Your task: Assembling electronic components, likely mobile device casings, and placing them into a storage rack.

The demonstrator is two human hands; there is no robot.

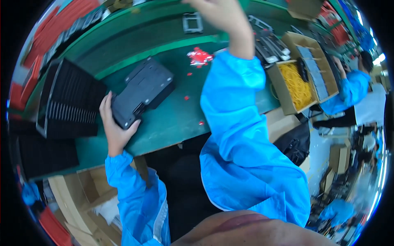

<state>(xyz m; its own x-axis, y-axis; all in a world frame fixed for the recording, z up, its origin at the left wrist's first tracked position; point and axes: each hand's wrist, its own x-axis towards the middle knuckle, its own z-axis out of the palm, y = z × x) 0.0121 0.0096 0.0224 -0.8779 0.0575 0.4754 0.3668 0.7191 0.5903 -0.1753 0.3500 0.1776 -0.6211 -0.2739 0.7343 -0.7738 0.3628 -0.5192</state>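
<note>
I count one dark grey rectangular plastic housing (pixel 141 91) under my left hand (pixel 115 125). Two open brown cardboard boxes (pixel 283 88) stand at my right, and one black ribbed tray stack (pixel 67 100) at my left.

A dark grey, flat, rectangular plastic device housing (pixel 141 92) lies on the green counter (pixel 172 119), turned at an angle so its long side runs from lower left to upper right. Its top face shows raised blocks and shallow recesses. The left hand (pixel 115 127) grips its lower left corner, with the fingers along the left edge and the thumb under the near edge. The opposite end rests on the counter.
</note>
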